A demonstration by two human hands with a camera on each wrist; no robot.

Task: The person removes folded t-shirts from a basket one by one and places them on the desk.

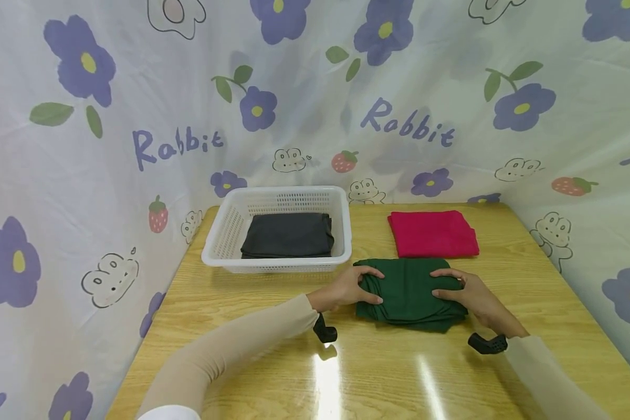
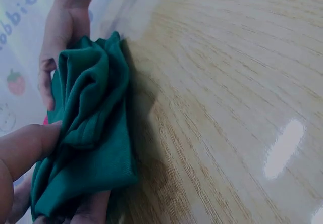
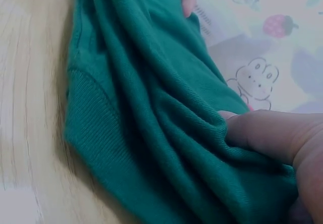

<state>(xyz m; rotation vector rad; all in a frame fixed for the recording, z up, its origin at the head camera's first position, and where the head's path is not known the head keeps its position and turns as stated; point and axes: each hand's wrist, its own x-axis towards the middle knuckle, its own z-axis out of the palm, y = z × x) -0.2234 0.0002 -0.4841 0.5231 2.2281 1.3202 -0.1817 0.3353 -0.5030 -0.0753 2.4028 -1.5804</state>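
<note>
A folded green garment point(image 1: 406, 294) lies in layers on the wooden table, with a ribbed edge along one side in the right wrist view. My left hand point(image 1: 345, 289) grips its left end; in the left wrist view the thumb point(image 2: 30, 146) presses on top while fingers reach underneath. At the opposite end my right hand point(image 1: 475, 298) holds the cloth, its thumb point(image 3: 262, 130) pushing into the soft folds. The other fingers of that hand are mostly hidden in the right wrist view.
To the left stands a white plastic basket point(image 1: 278, 263) with a folded dark grey garment point(image 1: 289, 234) inside. A folded red cloth point(image 1: 434, 234) lies just behind the green one. Printed curtains point(image 1: 315, 76) enclose the table point(image 1: 252, 361) at the back and sides.
</note>
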